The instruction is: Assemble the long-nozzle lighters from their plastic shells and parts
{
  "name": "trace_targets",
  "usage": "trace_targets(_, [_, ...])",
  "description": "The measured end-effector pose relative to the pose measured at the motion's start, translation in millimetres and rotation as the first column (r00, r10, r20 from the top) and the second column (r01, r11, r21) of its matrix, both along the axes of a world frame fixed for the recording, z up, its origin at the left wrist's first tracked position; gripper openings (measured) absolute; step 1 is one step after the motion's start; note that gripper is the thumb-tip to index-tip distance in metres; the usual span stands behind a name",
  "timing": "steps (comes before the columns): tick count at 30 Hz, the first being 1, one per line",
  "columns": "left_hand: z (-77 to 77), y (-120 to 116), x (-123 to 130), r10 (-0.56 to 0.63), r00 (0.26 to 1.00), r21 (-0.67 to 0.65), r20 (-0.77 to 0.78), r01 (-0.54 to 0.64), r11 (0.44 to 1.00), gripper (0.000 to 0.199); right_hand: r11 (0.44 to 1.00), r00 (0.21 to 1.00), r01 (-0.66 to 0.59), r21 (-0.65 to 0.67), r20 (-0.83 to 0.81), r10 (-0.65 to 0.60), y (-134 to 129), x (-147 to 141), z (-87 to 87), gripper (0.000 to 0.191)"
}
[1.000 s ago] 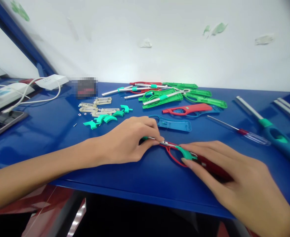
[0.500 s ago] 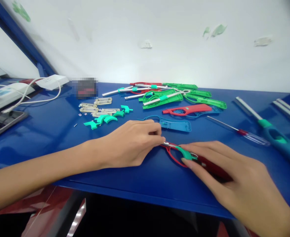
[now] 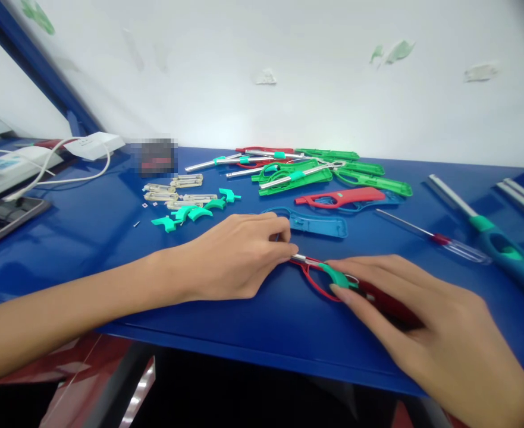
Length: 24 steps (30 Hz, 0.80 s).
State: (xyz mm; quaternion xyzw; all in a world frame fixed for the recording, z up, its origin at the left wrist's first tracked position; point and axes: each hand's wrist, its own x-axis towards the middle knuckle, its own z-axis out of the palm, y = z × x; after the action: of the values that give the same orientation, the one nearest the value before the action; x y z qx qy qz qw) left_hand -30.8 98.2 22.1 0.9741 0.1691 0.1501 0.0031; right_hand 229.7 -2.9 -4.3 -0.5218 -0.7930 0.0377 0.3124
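A red lighter casing [image 3: 317, 284] lies low over the front of the blue table, its handle under my right hand [image 3: 416, 321]. The right thumb and fingers close around it beside a curved green trigger [image 3: 334, 275]. My left hand [image 3: 248, 255] pinches a slim silver metal part [image 3: 305, 259] at the casing's narrow front end. The far end of that metal part is hidden by the left fingers. Just behind the hands rests a blue casing half [image 3: 319, 225]. Several loose green triggers [image 3: 199, 214] lie beyond my left wrist.
Green casing halves [image 3: 373, 182], a red casing [image 3: 360, 196] and metal tubes [image 3: 210, 163] are piled by the wall. A screwdriver [image 3: 440, 239] and blue lighter [image 3: 498, 244] lie right. Cream plastic pieces [image 3: 161, 193], a phone [image 3: 12, 221] and a white power adapter [image 3: 94, 147] sit left.
Both hands keep nearly the same pose on the red casing. Slightly more of the silver part shows by my left fingertips. The view has shifted a little.
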Motion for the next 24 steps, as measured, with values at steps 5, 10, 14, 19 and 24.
trace_targets(5, [0.2, -0.5, -1.8, 0.003, 1.0, -0.001, -0.002, -0.003, 1.0, 0.037, 1.0, 1.0, 0.012, -0.018, 0.0, -0.012, 1.5, -0.6, 0.1, 0.021])
trace_targets(10, [-3.9, 0.5, -1.1, 0.006, 0.999, -0.027, 0.051, -0.005, 1.0, 0.035, 1.0, 1.0, 0.004, -0.009, 0.002, -0.004, 0.1, -0.3, 0.2, 0.02])
trace_targets(14, [-7.2, 1.9, -0.3, 0.014, 0.987, -0.06, 0.157, -0.004, 0.998, 0.031, 1.0, 1.0, -0.004, -0.003, 0.005, 0.004, 0.5, 0.7, -0.2, 0.021])
trace_targets(19, [-4.2, 0.1, -1.8, -0.001, 0.992, -0.037, 0.123, 0.005, 0.999, 0.033, 1.0, 1.0, -0.004, 0.007, 0.026, 0.004, 2.8, 0.3, -0.9, 0.021])
trace_targets(24, [-3.6, -1.1, -1.1, -0.015, 0.994, 0.007, 0.107, 0.015, 1.0, 0.035, 0.999, 0.998, -0.02, 0.032, 0.061, 0.018, 3.0, 1.2, -2.1, 0.024])
